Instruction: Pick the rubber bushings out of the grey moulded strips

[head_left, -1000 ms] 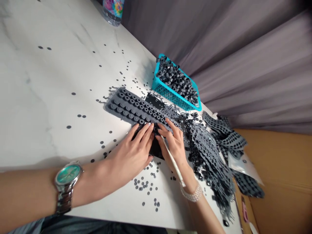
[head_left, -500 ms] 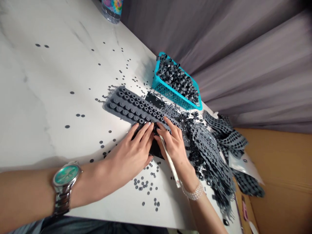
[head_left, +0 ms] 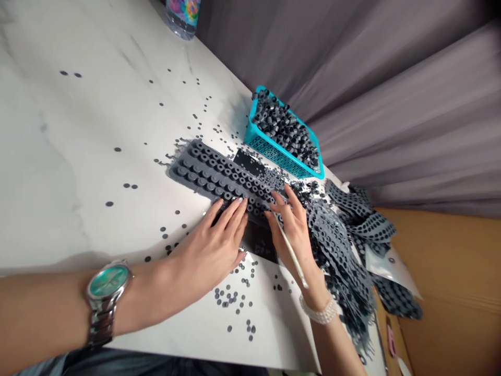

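A dark grey rubber sheet (head_left: 188,166) with rows of raised ring-shaped bosses lies slantwise on the white table. My left hand (head_left: 219,235) rests flat on its near edge, fingers stretched out side by side. Over the sheet's right end, my right hand (head_left: 293,230) keeps a thin white stick (head_left: 291,253) between thumb and fingers; the stick runs back toward the wrist, and its tip is hard to make out. Part of a black mat or plate (head_left: 260,241) shows between the hands, under the sheet. Small dark discs (head_left: 227,297) lie scattered around.
A turquoise basket (head_left: 282,156) full of dark rubber rings stands behind the sheet. To the right are heaped perforated rubber sheets (head_left: 332,230), with a cardboard box (head_left: 450,266) beyond. A bottle (head_left: 183,23) stands at the back edge, by a grey curtain (head_left: 352,62).
My right hand has moved right along the sheet with the white stick, away from my left hand, uncovering more of the sheet and black surface. The left hand has stayed put.
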Demonstrator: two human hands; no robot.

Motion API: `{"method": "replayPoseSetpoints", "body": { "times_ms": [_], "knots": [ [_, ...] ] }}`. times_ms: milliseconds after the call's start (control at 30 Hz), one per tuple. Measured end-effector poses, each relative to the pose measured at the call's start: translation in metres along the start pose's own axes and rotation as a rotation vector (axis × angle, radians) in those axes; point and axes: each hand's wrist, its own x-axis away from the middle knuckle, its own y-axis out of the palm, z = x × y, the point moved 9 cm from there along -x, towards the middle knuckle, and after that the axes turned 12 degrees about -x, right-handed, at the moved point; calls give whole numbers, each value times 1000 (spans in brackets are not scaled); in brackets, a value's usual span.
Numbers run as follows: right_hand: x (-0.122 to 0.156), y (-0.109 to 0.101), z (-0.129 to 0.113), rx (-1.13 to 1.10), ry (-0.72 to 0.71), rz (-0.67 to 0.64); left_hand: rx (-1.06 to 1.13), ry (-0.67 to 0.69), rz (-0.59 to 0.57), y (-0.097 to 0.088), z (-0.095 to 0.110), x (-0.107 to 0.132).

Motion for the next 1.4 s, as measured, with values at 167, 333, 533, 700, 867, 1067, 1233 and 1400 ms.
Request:
{"method": "replayPoseSetpoints", "body": {
  "times_ms": [167,333,533,700,867,1067,1233,1400],
  "knots": [
    [-2,7,-18,-94,-37,-7,45,1,0,2,1,1],
    [-9,15,-33,-113,-120,-70,54,7,21,1,3,2],
    [-9,16,-35,-122,-181,-76,22,6,50,-4,3,3],
    [-12,20,-35,-98,-206,-107,3,2,65,-5,3,3],
    [-17,27,-32,-22,-254,-125,-19,13,91,-5,5,3],
    [-29,11,-2,-4,-38,85,-52,40,72,0,8,4],
    [-18,4,-6,-61,-8,63,-77,48,99,-6,11,9],
    [0,4,-28,-95,-98,20,-140,37,71,-12,13,11]
  ]
}}
